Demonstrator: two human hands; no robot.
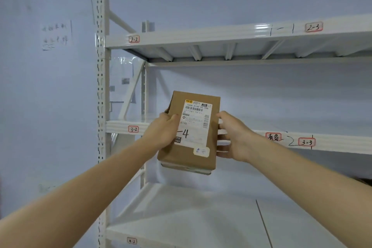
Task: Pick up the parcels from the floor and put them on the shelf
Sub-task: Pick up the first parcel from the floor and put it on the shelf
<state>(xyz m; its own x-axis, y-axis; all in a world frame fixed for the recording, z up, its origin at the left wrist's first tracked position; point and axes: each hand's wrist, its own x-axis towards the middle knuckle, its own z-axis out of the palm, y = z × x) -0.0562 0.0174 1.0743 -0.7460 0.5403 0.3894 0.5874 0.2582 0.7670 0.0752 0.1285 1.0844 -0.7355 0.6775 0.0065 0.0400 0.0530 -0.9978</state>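
Note:
A brown cardboard parcel with a white shipping label and a handwritten "4" is held upright in front of the white metal shelf. My left hand grips its left edge, thumb across the label side. My right hand grips its right edge. The parcel hangs in the air in front of the edge of the level tagged "3-2", its top above that board and its bottom below it.
The rack has a top level tagged "2-2" and "2-3", a middle level tagged "3-2" and "3-3", and a lower board. A perforated upright post stands at left. A paper note hangs on the wall.

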